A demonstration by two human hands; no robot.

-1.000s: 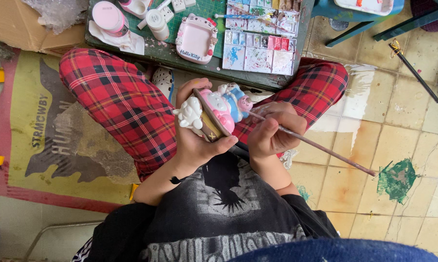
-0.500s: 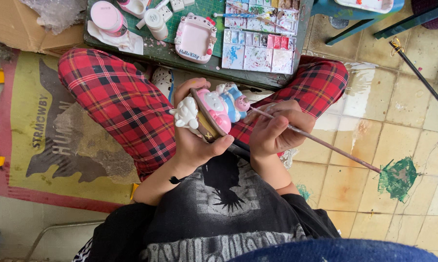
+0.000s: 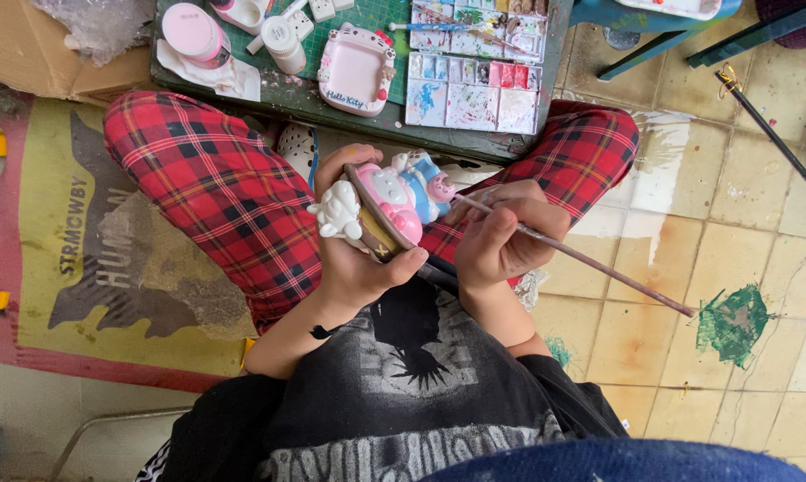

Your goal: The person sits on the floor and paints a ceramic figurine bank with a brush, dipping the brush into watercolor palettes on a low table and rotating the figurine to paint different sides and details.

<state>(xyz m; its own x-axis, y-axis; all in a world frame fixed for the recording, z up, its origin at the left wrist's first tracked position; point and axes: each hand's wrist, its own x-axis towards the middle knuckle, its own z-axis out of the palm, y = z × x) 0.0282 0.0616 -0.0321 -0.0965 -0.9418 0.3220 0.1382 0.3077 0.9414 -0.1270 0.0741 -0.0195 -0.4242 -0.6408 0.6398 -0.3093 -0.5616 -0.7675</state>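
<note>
Both of my hands are busy over my lap. My left hand (image 3: 358,259) is wrapped around a plaster figurine (image 3: 387,203), pink, white and blue, holding it above my red plaid trousers (image 3: 215,187). My right hand (image 3: 505,241) pinches a thin paintbrush (image 3: 590,263), its tip touching the figurine's blue side. Just beyond my knees sits a green cutting mat (image 3: 403,40) with a paint palette (image 3: 472,82) and a pink tray (image 3: 356,70).

Beyond my grip sits a low tabletop (image 3: 331,105) under a green mat (image 3: 394,18). Directly past the grip lies a pink cat-shaped tray (image 3: 356,71), and a paint palette (image 3: 474,76) is just right of it. Further left stand a white bottle (image 3: 282,43) and a pink jar (image 3: 193,31). To the grip's right the tiled floor (image 3: 777,223) shows a green paint smear (image 3: 733,323).
</note>
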